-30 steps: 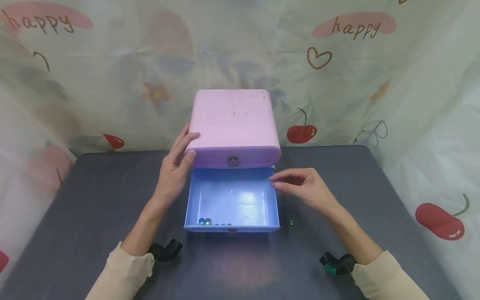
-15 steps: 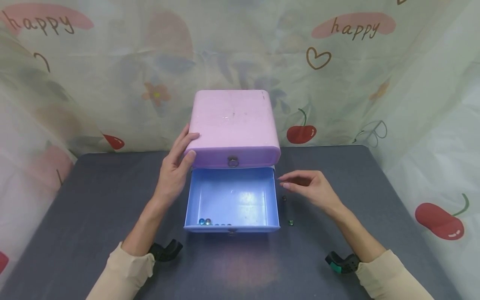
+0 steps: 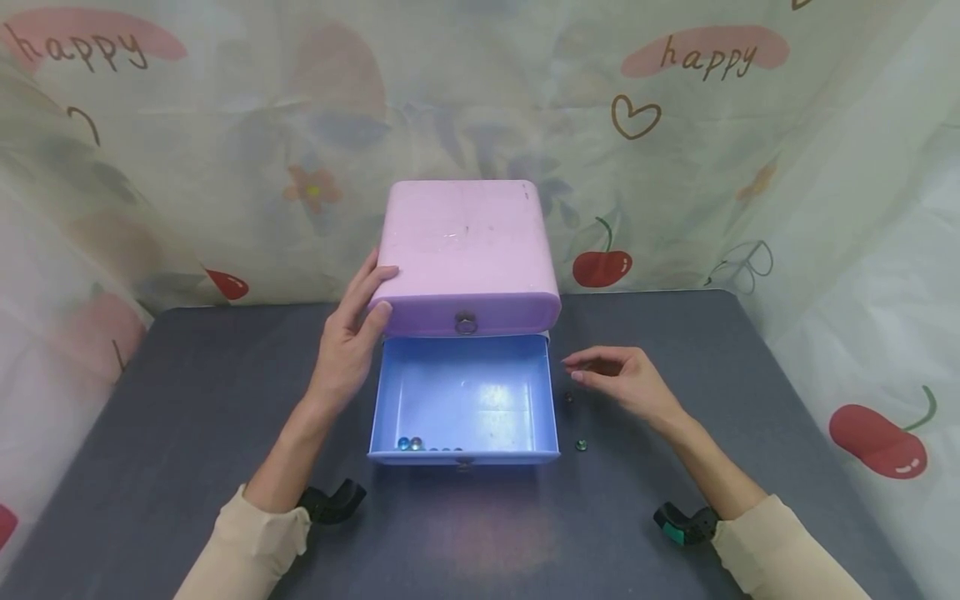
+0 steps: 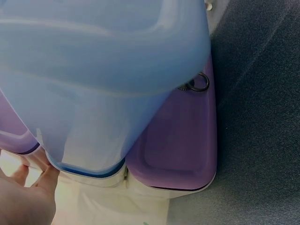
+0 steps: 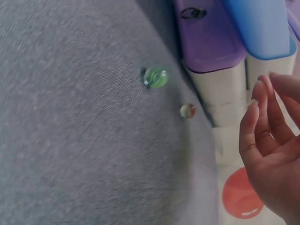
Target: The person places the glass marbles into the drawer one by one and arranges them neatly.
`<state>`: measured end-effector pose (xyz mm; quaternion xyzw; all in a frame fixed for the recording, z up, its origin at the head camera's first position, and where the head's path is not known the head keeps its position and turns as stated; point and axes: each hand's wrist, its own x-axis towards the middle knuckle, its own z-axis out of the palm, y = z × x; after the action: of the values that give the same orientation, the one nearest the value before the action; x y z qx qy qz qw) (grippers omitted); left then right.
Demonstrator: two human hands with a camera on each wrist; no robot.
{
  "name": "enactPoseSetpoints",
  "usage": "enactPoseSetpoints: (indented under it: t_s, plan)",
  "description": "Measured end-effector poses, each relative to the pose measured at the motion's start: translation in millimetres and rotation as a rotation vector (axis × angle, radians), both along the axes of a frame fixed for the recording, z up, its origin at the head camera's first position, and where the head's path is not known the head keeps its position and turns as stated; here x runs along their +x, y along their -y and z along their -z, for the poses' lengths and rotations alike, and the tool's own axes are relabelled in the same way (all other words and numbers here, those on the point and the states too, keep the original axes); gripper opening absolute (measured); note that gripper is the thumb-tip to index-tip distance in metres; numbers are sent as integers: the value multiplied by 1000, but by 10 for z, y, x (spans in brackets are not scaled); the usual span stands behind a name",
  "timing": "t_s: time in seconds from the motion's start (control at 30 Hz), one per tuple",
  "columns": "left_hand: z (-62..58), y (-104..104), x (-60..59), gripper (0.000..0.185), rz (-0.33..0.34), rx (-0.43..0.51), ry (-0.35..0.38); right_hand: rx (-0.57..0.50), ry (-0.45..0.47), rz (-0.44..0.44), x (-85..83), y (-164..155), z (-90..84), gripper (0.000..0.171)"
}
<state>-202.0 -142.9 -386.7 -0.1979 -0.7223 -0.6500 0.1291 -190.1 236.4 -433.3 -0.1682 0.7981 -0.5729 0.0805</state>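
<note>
A small pink and purple drawer cabinet (image 3: 468, 242) stands at the table's far side, its blue middle drawer (image 3: 465, 396) pulled out. My left hand (image 3: 345, 342) holds the cabinet's left front corner, thumb at the front edge and fingers along the side and top. Several glass marbles (image 3: 410, 443) lie at the drawer's front. Beyond the drawer's right wall, my right hand (image 3: 618, 379) hovers with relaxed fingers, thumb near the index finger, nothing visible between them. Below it on the table are a green swirled marble (image 5: 155, 78) and a reddish clear marble (image 5: 188, 111).
Under the blue drawer sits a closed purple drawer (image 4: 178, 136) with a ring pull (image 4: 199, 83). A dark grey cloth covers the table (image 3: 225, 400). Behind it hangs a printed curtain (image 3: 480, 100), close to the cabinet's back.
My right hand has moved right, away from the drawer's right wall, and slightly nearer to me. The left hand, the cabinet and the marbles have stayed put.
</note>
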Motion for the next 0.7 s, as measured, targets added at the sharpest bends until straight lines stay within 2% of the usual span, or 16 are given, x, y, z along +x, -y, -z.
enactPoseSetpoints:
  t_s: [0.3,0.7]
  plan:
    - [11,-2,-14,39,43,41,4,95,26,10,-59,-59,185,25]
    - [9,1,-9,39,43,55,-1,199,70,-28,-90,-115,317,28]
